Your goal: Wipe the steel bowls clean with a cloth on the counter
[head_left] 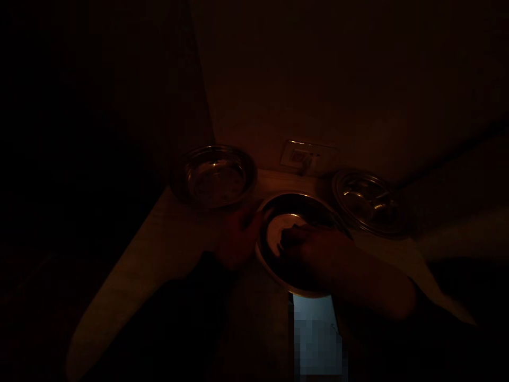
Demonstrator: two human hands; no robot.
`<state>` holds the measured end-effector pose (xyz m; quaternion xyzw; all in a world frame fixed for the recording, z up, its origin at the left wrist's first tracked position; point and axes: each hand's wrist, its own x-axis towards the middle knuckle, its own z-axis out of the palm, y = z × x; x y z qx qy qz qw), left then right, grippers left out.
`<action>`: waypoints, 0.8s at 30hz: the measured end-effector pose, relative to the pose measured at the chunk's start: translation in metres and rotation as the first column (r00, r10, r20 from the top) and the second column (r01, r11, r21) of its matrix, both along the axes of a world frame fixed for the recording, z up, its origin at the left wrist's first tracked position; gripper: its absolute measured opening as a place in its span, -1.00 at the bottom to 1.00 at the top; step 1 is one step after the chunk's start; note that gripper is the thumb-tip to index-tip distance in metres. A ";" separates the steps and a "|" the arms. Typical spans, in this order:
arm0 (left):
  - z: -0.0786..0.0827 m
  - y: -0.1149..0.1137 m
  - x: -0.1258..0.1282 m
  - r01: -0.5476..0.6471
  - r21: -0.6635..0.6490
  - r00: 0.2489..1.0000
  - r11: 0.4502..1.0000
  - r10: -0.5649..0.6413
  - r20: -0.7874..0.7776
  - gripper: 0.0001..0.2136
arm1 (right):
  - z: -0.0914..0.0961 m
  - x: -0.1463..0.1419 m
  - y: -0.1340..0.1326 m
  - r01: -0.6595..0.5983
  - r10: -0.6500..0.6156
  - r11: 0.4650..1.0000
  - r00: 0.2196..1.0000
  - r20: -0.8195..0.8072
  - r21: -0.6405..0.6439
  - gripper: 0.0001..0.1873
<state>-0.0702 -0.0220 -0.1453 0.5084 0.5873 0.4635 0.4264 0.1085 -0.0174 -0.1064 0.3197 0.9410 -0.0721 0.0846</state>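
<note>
The scene is very dark. A steel bowl [278,204] stands in the middle of a pale counter [159,249]. My left hand [238,236] grips its left rim, thumb over the edge. My right hand [314,249] reaches down into the bowl with its fingers closed on something dark that I cannot make out, pressed against a pale patch [278,228] on the bowl's bottom.
Another steel bowl [214,178] sits at the back left and a steel dish [369,204] at the back right. A wall socket [302,156] is behind them. A glowing screen [316,334] lies at the near edge.
</note>
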 end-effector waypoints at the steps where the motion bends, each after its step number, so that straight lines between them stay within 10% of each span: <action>1: 0.001 0.000 0.000 0.001 -0.006 1.000 1.000 -0.001 0.012 -0.63 | 0.000 0.002 -0.001 0.006 -0.006 1.000 1.000 0.018 -0.006 -0.80; 24: -0.002 0.000 -0.001 0.002 0.002 1.000 1.000 -0.002 -0.004 -0.63 | -0.006 -0.013 0.008 0.000 0.002 1.000 0.997 -0.076 0.028 -0.69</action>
